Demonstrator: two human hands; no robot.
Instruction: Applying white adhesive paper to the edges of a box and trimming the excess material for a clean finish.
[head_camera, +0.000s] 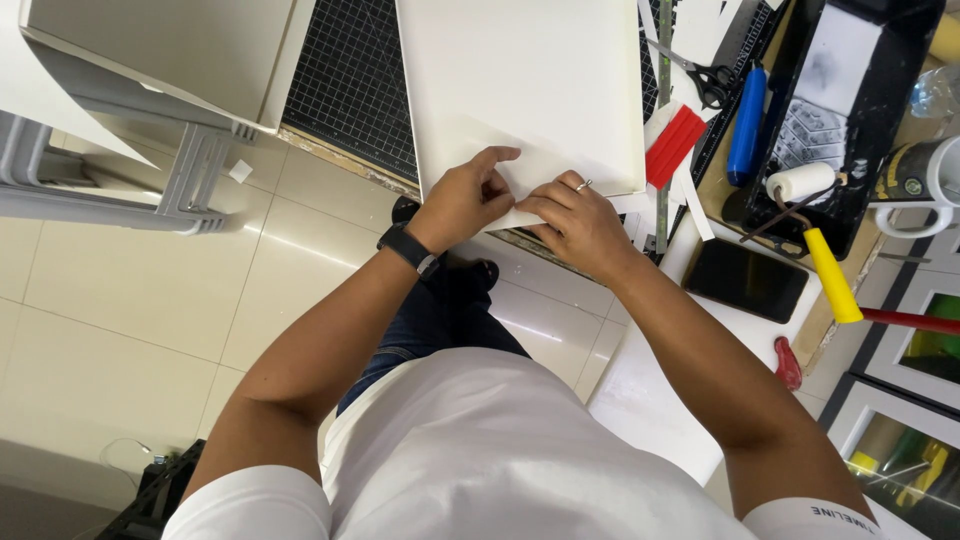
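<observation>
Head view is showing both hands meeting at the near edge of the white board (520, 90), which is lying at the counter's near edge; left hand (462, 200) and right hand (578, 225) are curling fingers, apparently pinching that edge, equally close.

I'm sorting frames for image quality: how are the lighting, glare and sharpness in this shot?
Head view: bright, even light; the white board is nearly washed out, with little surface detail. Glare streaks on the glossy floor tiles. Left hand and right hand at the board's near edge are sharp, casting soft shadows. Wide-angle bending shows at the frame edges.
</observation>
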